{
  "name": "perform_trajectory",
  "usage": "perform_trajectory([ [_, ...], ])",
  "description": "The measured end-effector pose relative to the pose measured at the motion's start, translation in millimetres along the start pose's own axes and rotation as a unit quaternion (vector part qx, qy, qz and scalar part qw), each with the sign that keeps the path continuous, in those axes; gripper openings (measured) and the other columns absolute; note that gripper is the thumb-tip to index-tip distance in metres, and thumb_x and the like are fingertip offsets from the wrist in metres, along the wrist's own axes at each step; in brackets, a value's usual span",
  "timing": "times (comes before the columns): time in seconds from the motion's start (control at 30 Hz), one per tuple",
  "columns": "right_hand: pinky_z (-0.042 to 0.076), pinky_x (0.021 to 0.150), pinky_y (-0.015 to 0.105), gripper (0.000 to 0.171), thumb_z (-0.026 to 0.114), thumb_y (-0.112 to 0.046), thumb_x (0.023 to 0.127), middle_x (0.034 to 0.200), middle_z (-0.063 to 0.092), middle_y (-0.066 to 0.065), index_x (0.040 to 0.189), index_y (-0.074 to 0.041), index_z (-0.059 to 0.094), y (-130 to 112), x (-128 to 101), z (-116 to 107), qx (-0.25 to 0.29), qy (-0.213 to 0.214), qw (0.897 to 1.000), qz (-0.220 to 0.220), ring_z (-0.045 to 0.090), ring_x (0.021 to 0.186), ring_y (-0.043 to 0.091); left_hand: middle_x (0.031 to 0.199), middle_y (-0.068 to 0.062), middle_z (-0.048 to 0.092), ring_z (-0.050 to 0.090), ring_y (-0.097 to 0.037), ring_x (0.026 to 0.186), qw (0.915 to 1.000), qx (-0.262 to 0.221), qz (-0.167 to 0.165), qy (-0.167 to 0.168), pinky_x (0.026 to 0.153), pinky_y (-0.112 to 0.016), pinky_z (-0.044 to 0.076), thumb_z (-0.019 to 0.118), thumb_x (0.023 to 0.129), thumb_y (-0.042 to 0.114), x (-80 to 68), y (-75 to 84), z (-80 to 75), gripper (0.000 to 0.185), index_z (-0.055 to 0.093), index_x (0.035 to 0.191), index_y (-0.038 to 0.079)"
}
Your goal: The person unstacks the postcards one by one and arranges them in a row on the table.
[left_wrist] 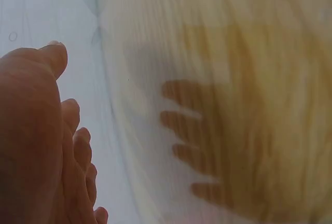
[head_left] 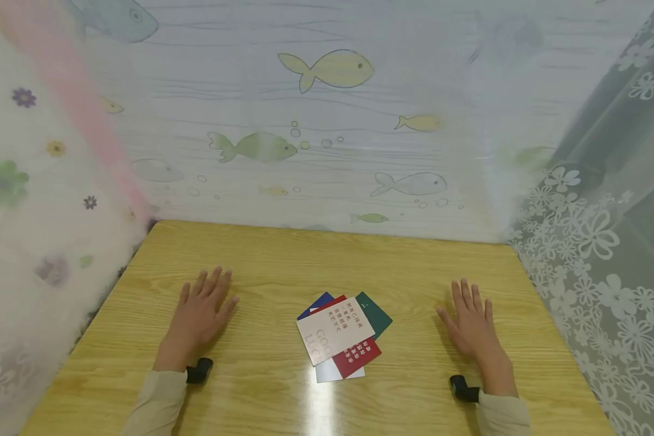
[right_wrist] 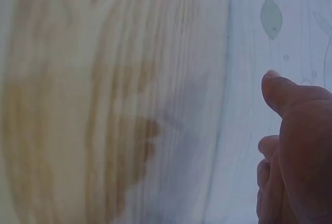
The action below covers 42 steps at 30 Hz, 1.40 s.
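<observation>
a small fanned pile of cards [head_left: 342,336], pale one on top over red, green, blue and white, lies mid-surface [head_left: 283,260] between the left hand [head_left: 200,316] and right hand [head_left: 473,324], both flat with each grip spread and touching nothing else, the print too small to read.

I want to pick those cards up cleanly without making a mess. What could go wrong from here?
The cards lie in a loose, fanned pile, so a one-sided grab may scatter them. They lie flat on the smooth, glossy table, so edges may be hard to lift and cards may slide. Both the left hand and right hand rest flat, apart from the pile.
</observation>
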State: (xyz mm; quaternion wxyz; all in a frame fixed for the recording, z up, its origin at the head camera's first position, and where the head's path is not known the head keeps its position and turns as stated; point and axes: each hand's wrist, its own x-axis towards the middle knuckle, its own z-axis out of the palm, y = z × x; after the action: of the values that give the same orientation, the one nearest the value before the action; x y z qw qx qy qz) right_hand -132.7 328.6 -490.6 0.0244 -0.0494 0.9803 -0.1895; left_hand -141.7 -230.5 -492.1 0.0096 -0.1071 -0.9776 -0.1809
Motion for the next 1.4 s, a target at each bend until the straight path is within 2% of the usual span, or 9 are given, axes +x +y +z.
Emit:
perform_trajectory([
  [0.23,-0.009,0.119,0.071,0.082,0.046,-0.046,0.107,0.167,0.002,0.030,0.162,0.002,0.009,-7,-7,4,0.009,-0.010,1.000,-0.015,-0.004,0.153,0.051,0.167,-0.021,0.022,0.014,-0.049,0.153,0.9997,-0.016,0.013,-0.016,0.120,-0.073,0.008,0.044,0.108,0.046,-4.4,12.2,6.4,0.068,0.027,0.161,0.007],
  [0.4,-0.003,0.121,0.070,0.079,0.051,-0.041,0.106,0.167,0.005,0.029,0.161,0.002,0.016,-20,-11,7,0.003,-0.011,0.999,-0.040,-0.001,0.154,0.050,0.167,-0.020,0.024,0.015,-0.048,0.153,0.9988,-0.033,0.024,-0.028,0.120,-0.073,0.008,0.045,0.107,0.045,-8.8,22.5,12.1,0.068,0.029,0.161,0.006],
  [0.63,0.008,0.121,0.070,0.076,0.059,-0.036,0.103,0.166,0.015,0.028,0.159,0.003,0.025,-40,-15,15,0.005,-0.005,0.997,-0.079,0.008,0.153,0.051,0.164,-0.020,0.030,0.023,-0.049,0.151,0.9970,-0.047,0.058,-0.019,0.118,-0.073,0.015,0.052,0.104,0.046,-13.6,40.1,24.1,0.070,0.036,0.157,0.003],
  [0.87,0.013,0.119,0.072,0.077,0.066,-0.034,0.099,0.166,0.022,0.025,0.158,0.000,0.031,-60,-22,25,0.023,-0.013,0.994,-0.106,0.014,0.153,0.049,0.165,-0.015,0.030,0.022,-0.041,0.153,0.9959,-0.049,0.058,-0.049,0.122,-0.068,0.015,0.050,0.103,0.053,-19.8,58.9,29.7,0.073,0.037,0.157,0.005],
  [1.03,0.013,0.121,0.070,0.079,0.069,-0.034,0.097,0.166,0.024,0.021,0.158,-0.001,0.032,-72,-28,30,0.031,-0.027,0.992,-0.120,0.016,0.153,0.048,0.166,-0.013,0.030,0.022,-0.038,0.154,0.9938,-0.044,0.078,-0.066,0.124,-0.064,0.015,0.050,0.102,0.056,-23.8,71.7,35.0,0.075,0.039,0.156,0.005],
  [1.2,0.014,0.122,0.067,0.081,0.070,-0.035,0.096,0.167,0.023,0.018,0.159,-0.002,0.031,-81,-28,32,0.036,-0.050,0.988,-0.141,0.016,0.154,0.045,0.165,-0.013,0.031,0.023,-0.037,0.154,0.9916,-0.045,0.102,-0.065,0.125,-0.061,0.016,0.052,0.100,0.056,-25.8,85.2,38.9,0.076,0.042,0.155,0.004],
  [1.4,0.020,0.121,0.067,0.082,0.072,-0.039,0.094,0.165,0.029,0.020,0.156,0.000,0.036,-89,-21,33,0.028,-0.055,0.981,-0.185,0.021,0.152,0.046,0.164,-0.014,0.034,0.024,-0.035,0.154,0.9895,-0.045,0.125,-0.056,0.127,-0.056,0.017,0.057,0.099,0.051,-27.0,97.4,44.6,0.072,0.046,0.152,0.003],
])
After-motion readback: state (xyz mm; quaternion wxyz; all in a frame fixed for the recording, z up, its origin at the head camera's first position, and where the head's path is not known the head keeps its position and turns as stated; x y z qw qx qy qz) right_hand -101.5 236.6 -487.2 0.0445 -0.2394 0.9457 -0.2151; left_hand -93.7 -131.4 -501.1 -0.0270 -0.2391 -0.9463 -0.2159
